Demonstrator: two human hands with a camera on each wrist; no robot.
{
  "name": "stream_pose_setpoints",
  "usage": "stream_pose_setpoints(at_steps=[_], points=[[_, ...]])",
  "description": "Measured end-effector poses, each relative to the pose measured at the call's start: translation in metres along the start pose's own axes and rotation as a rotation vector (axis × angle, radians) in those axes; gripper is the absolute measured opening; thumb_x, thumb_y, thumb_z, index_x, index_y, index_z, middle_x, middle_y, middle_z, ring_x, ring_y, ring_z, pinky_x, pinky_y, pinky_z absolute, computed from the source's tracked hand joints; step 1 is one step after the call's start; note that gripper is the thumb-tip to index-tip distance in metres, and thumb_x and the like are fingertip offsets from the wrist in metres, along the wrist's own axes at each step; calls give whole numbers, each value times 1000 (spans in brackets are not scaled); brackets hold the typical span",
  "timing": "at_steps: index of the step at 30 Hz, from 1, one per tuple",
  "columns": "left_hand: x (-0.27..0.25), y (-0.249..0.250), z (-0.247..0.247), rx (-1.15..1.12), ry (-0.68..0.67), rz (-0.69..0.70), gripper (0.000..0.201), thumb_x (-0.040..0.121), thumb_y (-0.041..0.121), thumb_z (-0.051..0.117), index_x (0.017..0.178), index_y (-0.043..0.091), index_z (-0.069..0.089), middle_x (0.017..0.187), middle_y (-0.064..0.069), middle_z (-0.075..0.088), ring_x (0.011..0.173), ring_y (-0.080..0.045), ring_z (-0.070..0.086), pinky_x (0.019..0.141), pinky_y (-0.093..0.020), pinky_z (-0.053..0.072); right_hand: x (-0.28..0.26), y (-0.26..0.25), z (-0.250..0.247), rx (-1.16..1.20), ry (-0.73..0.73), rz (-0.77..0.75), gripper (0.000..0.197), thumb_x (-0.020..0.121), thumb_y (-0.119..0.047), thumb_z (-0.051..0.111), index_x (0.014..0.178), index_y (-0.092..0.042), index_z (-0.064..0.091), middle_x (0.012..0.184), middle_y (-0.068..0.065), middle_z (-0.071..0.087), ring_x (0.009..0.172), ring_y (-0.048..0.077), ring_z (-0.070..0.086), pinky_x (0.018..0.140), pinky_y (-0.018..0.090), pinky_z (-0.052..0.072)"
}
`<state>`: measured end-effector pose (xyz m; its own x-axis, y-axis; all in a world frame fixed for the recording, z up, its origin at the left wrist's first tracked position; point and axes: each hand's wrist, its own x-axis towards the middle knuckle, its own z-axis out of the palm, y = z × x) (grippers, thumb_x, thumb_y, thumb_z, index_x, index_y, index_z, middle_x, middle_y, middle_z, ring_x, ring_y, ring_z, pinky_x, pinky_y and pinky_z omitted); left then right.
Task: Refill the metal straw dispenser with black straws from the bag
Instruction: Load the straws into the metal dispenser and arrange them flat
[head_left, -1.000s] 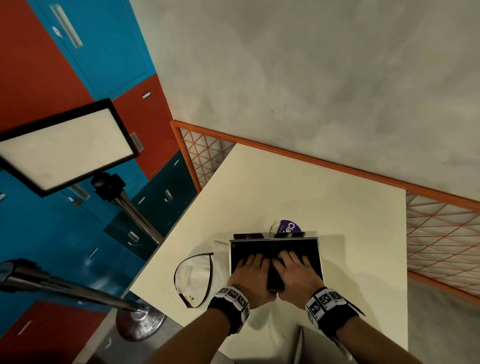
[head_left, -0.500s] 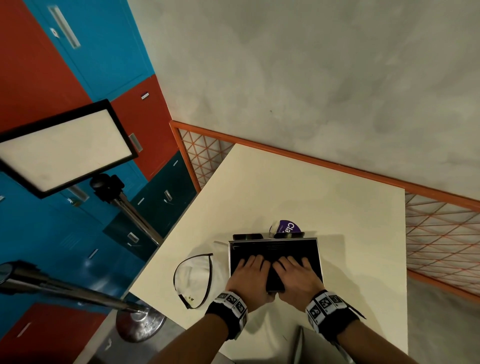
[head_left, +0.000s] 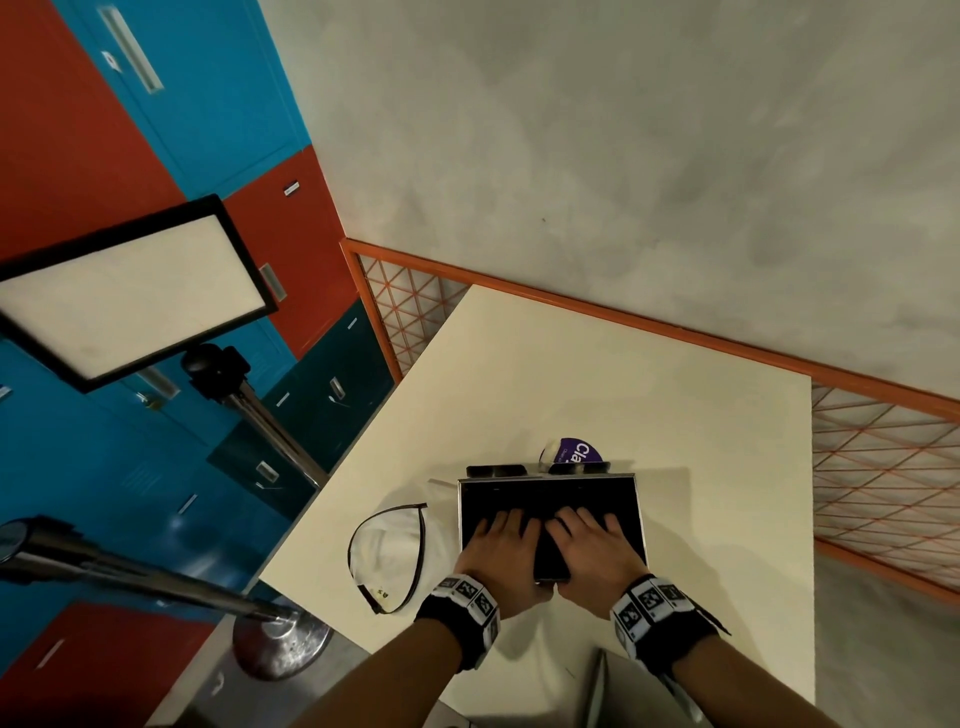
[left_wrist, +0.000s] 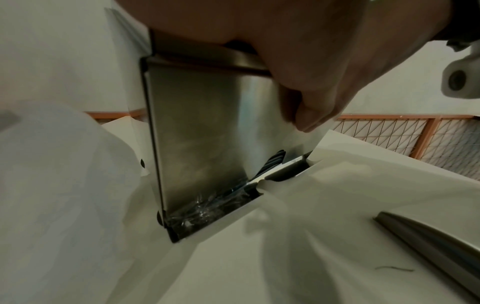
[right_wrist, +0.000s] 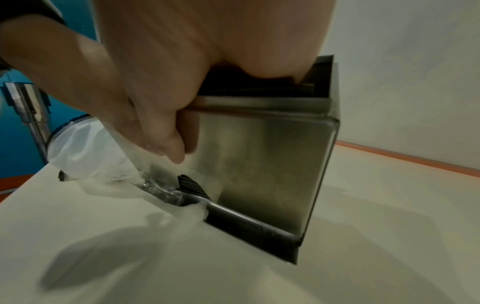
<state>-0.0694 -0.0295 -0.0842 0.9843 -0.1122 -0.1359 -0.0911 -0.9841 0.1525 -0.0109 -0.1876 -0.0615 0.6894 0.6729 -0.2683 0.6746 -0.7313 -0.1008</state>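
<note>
So the straw dispenser (head_left: 550, 512) sits on the tabletop (head_left: 597, 374), toward the near edge. Both hands are down in its open top, left hand (head_left: 501, 553) beside the right hand (head_left: 592, 553), resting on the straws (head_left: 550, 496) inside. The bag (head_left: 387, 553) lies flat just left of the dispenser. A round lid-like thing (head_left: 571, 451) sits right behind it. Light stand (head_left: 130, 288) off to the left, beyond the tabletop.
</note>
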Motion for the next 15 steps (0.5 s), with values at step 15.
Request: stream_pose_setpoints(at_steps=[15], points=[[-2, 0, -1, 13, 3, 4, 68, 74, 60, 50, 128, 19, 49, 127, -6, 51, 116, -28, 50, 101, -44, 42, -1, 0, 2, -4, -6, 13, 60, 56, -40, 62, 114, -25, 58, 129, 0, 55, 113, 24, 54, 87, 47, 44]])
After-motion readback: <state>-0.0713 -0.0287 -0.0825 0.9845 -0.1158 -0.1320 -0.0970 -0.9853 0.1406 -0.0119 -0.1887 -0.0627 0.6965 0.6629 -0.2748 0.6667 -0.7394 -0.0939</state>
